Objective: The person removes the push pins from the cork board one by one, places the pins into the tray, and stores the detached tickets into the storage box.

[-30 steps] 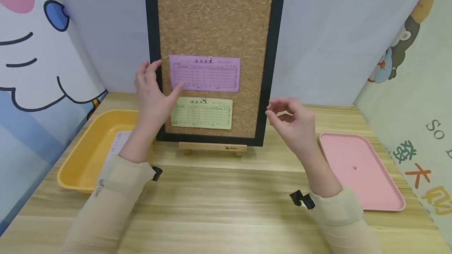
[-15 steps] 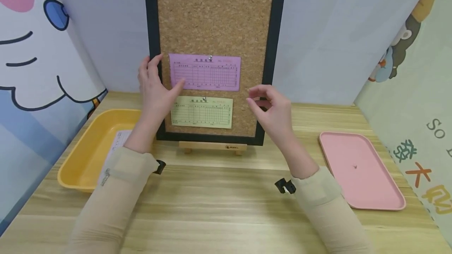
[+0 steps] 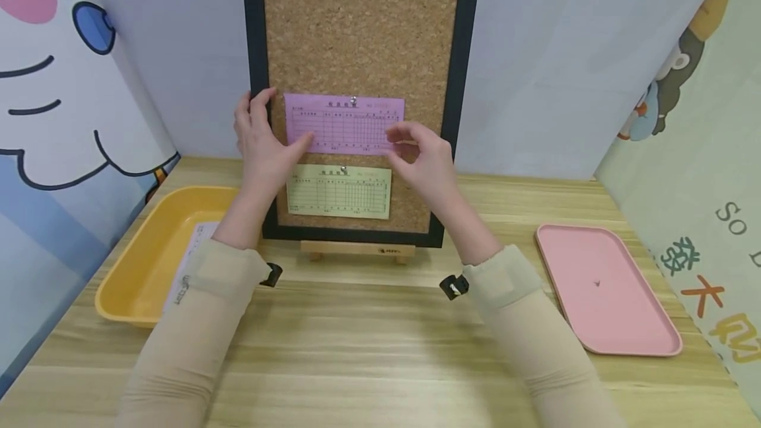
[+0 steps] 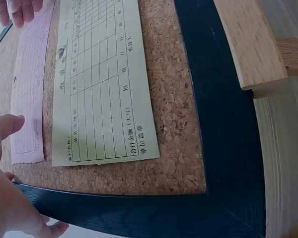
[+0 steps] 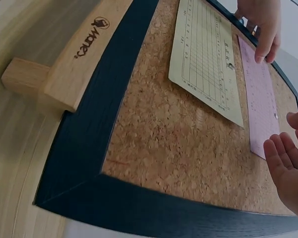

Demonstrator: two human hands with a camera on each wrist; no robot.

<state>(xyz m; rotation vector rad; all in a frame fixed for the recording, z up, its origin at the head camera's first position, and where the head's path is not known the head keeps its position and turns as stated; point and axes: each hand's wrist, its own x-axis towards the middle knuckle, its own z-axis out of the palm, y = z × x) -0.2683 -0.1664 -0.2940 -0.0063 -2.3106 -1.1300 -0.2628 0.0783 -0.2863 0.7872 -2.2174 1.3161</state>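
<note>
A black-framed cork board (image 3: 357, 38) stands on a wooden easel (image 3: 357, 249). A purple slip (image 3: 345, 124) is pinned on it by a pin (image 3: 353, 101), with a pale green slip (image 3: 339, 191) pinned just below. My left hand (image 3: 270, 134) lies against the board's left frame, its thumb pressing the purple slip's lower left corner. My right hand (image 3: 399, 141) is at that slip's lower right corner, fingers loosely bent and fingertips touching the paper. The right wrist view shows those fingers (image 5: 283, 158) beside the purple slip (image 5: 260, 94).
A yellow tray (image 3: 143, 263) with a white sheet (image 3: 193, 256) in it sits on the wooden table at the left. To the right lies a pink tray (image 3: 630, 322) with one small pin (image 3: 597, 283). Walls close in behind and on both sides.
My right hand has moved left and up from beside the board's right edge to the purple slip's lower right corner. The left hand has stayed on the left frame.
</note>
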